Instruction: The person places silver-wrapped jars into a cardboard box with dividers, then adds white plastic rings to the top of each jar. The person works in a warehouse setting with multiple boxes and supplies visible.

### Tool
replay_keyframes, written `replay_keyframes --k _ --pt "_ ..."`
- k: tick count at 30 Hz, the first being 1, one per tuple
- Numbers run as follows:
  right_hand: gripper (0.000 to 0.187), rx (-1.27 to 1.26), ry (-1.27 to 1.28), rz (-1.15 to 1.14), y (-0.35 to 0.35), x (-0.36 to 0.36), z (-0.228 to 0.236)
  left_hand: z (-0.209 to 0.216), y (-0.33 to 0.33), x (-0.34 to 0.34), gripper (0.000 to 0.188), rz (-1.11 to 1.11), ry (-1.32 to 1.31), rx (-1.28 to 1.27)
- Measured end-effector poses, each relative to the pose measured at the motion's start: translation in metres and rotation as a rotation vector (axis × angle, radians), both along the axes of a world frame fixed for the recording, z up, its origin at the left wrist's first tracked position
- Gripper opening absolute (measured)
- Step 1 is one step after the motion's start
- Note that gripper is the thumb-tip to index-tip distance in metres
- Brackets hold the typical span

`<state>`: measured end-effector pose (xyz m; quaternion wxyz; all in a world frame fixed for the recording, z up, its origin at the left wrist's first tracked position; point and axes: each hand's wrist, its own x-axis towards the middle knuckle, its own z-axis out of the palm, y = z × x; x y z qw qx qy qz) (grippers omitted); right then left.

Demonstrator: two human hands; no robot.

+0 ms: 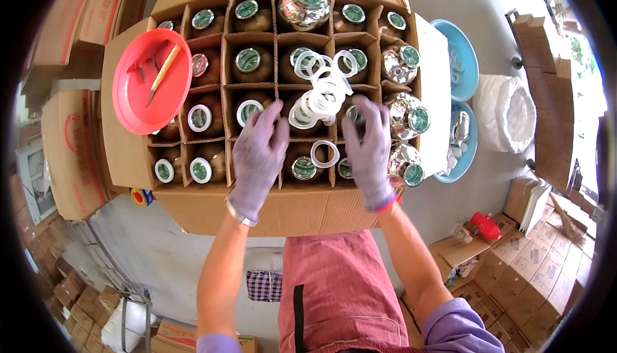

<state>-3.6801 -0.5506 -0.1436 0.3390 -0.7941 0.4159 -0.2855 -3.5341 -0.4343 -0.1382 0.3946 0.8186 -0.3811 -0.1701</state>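
Observation:
A cardboard carton (193, 219) with dividers holds several silvery glass jars with greenish mouths. My left hand (258, 157), in a grey-lilac glove, hovers over the carton's middle with fingers apart. Just beyond its fingertips is a jar (249, 110) with a white ring round its mouth. Gloved likewise, my right hand (369, 154) has its fingers spread and curved beside another jar (352, 114), partly hidden by them. Between and beyond both hands lies a loose heap of translucent white rings (326, 98). One separate ring (324, 154) rests above a jar (303, 168) in the near row.
A red basin (132, 104) with a wooden-handled tool (162, 73) sits on the carton's left. Several jars (409, 116) stand along the right side. Beyond are two blue basins (474, 64) and a white sack (508, 114). Stacked cartons (74, 154) flank the left.

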Motion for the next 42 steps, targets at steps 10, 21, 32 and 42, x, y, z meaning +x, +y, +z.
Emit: replay_keyframes --k 10,21,32,42 --pt "0.011 0.151 -0.049 0.104 -0.063 0.01 -0.01 0.004 -0.08 0.019 0.018 -0.1 -0.003 -0.133" --pt "0.021 0.298 0.184 0.082 -0.249 -0.02 -0.028 0.027 -0.052 -0.017 0.028 0.229 0.708 -0.168" --pt "0.03 -0.232 0.62 0.393 -0.234 -0.035 -0.03 0.038 -0.07 0.016 0.032 0.181 0.736 -0.266" --pt "0.051 -0.463 0.511 0.413 -0.205 -0.029 -0.03 0.027 -0.18 0.123 0.029 0.037 -0.403 -0.035"
